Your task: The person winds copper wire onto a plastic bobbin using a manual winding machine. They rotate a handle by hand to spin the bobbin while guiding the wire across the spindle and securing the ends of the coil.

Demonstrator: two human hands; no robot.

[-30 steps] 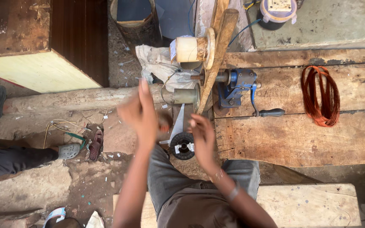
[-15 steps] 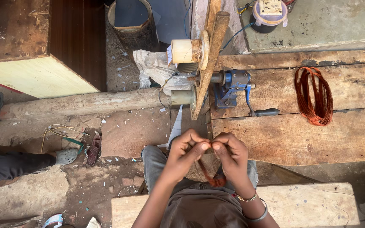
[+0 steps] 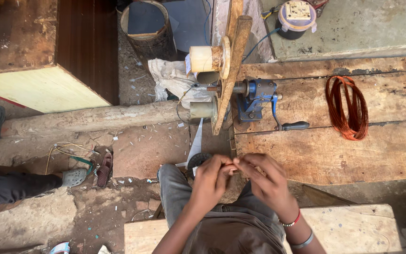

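The rough grey-brown plank bench (image 3: 353, 150) fills the right half of the frame, its boards running left to right. On its left end, at upper centre, stands my blue cast-metal hand-crank winder (image 3: 255, 98) with a black-handled crank, fixed beside a slanting wooden bar carrying a cream spool (image 3: 205, 58). Well apart from it, at the right, a loose coil of orange-red copper wire (image 3: 346, 108) lies flat on the planks. At lower centre, just over the bench's near edge, my left hand (image 3: 211, 181) and right hand (image 3: 268, 181) meet fingertip to fingertip, both pinching a thin reddish strand of wire (image 3: 231, 165) between them, fingers curled close.
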